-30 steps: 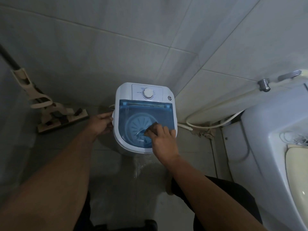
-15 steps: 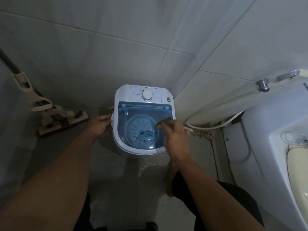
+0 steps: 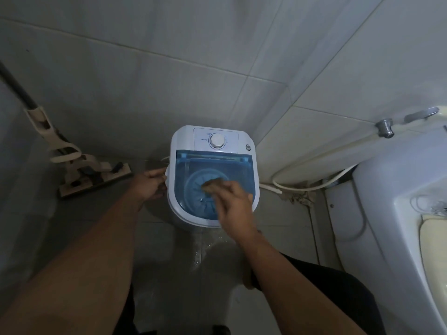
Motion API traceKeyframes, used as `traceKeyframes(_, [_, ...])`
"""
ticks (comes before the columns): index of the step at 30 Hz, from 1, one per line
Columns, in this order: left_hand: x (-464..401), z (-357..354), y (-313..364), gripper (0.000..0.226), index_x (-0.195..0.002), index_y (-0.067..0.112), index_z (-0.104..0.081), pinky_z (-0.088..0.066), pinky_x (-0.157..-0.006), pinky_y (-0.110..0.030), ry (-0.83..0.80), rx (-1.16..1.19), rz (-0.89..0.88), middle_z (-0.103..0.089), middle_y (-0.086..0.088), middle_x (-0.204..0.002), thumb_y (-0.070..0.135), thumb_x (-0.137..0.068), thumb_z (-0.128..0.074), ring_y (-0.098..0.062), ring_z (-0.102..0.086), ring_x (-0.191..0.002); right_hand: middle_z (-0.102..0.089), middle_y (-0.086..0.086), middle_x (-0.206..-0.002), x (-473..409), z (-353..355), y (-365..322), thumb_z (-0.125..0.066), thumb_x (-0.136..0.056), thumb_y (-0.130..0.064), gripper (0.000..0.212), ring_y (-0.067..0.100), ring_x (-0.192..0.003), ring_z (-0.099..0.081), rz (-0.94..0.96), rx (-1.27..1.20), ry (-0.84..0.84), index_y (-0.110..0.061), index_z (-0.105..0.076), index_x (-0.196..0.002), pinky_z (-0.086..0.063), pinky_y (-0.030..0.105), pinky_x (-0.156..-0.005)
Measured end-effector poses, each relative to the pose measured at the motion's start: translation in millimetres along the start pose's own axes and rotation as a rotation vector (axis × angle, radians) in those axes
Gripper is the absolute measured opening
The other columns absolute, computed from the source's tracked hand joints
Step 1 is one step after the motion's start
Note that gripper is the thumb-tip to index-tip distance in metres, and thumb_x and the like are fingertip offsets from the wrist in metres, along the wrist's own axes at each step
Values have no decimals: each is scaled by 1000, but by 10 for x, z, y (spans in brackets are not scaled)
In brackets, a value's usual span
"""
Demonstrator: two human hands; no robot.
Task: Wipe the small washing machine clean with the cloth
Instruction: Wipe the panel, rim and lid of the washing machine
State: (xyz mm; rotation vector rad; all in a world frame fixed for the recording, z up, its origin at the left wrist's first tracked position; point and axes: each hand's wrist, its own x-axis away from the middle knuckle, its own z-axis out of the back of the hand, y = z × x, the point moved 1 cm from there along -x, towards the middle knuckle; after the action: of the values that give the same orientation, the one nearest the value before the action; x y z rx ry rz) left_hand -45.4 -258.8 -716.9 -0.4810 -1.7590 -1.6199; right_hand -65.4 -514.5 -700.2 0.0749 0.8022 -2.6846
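Cloth (image 3: 212, 184) is pressed flat on washing machine (image 3: 180, 151) lid by right hand (image 3: 233, 204); machine's side is gripped by left hand (image 3: 150, 183).

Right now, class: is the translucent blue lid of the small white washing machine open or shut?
Shut. The translucent blue lid lies flat across the tub, the ribbed disc showing through it, and the right hand presses the brown cloth on top.

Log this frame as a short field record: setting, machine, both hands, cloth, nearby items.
setting: tiled bathroom corner, floor wet in front of the machine
machine: small washing machine, blue lid closed
left hand: steadies the machine's left side
right hand: presses cloth on the lid
nearby: mop at left, hose at right
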Motion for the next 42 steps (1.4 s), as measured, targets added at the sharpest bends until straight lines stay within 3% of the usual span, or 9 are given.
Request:
traceKeyframes(3, [-4, 16, -8, 36, -134, 20, -60, -51, -99, -44, -7, -2, 3, -70, -13, -119, 13, -99, -54, -28, -67, -104, -58, -7, -123, -36, 109, 323, -61, -99, -30, 30, 14, -110, -62, -319, 7, 117, -38, -71, -126, -47, 46, -99])
traceKeyframes(5, [9, 2, 3, 37, -135, 18, -59, -51, -97, -42, -14, 4, 6, -69, -15, -120, 12, -99, -53, -27, -65, -100, -58, -5, -124, 58, 40, 312, -60, -99, -31, 30, 18, -111, -61, -340, 79, 56, -36, -72, -126, -44, 42, -98])
traceKeyframes(11, [49, -22, 26, 36, -134, 16, -60, -50, -98, -43, -4, 8, 3, -69, -15, -115, 11, -100, -51, -27, -64, -99, -61, -6, -127, 423, -156, -222, -59, -97, -31, 32, 18, -118, -61, 226, 108, -169, -36, -70, -127, -34, 33, -89])
traceKeyframes(14, [74, -19, 35, 36, -134, 18, -59, -49, -101, -45, -1, 3, -4, -69, -14, -115, 11, -100, -51, -26, -64, -100, -59, -8, -125, 522, -43, -60, -56, -98, -32, 33, 15, -118, -61, -18, 59, 7, -37, -71, -127, -39, 36, -91])
traceKeyframes(17, [97, -26, 48, 35, -133, 19, -60, -54, -86, -35, 8, -10, -8, -69, -11, -105, 11, -100, -51, -20, -65, -84, -58, -9, -121, 624, -11, 90, -51, -98, -38, 33, 17, -109, -65, -280, 51, 151, -38, -72, -123, -47, 41, -90])
traceKeyframes(20, [109, -31, 58, 34, -132, 19, -61, -51, -78, -27, 8, -7, -6, -69, -10, -100, 11, -100, -51, -16, -63, -78, -62, -5, -120, 722, -208, -119, -54, -93, -35, 33, 20, -105, -65, -213, 166, 106, -39, -73, -121, -43, 35, -81])
traceKeyframes(29, [89, -46, 65, 36, -135, 13, -58, -52, -86, -36, 13, -11, -6, -67, -17, -112, 8, -100, -50, -25, -64, -89, -63, -7, -121, 350, -257, -379, -59, -95, -30, 32, 19, -111, -62, -65, 64, -24, -36, -73, -122, -36, 35, -83])
traceKeyframes(34, [108, -39, 76, 36, -135, 14, -58, -54, -82, -35, 3, -4, -4, -68, -16, -118, 9, -100, -50, -27, -64, -96, -61, -4, -121, 192, -37, -4, -58, -96, -31, 31, 20, -111, -63, -324, 36, 97, -35, -74, -123, -45, 45, -92])
traceKeyframes(42, [115, -28, 76, 37, -136, 14, -57, -51, -89, -38, 9, -1, -1, -66, -15, -121, 8, -100, -51, -27, -62, -102, -59, -10, -124, 143, -263, -639, -61, -93, -29, 33, 23, -111, -61, 203, 133, -292, -40, -71, -123, -35, 45, -89])
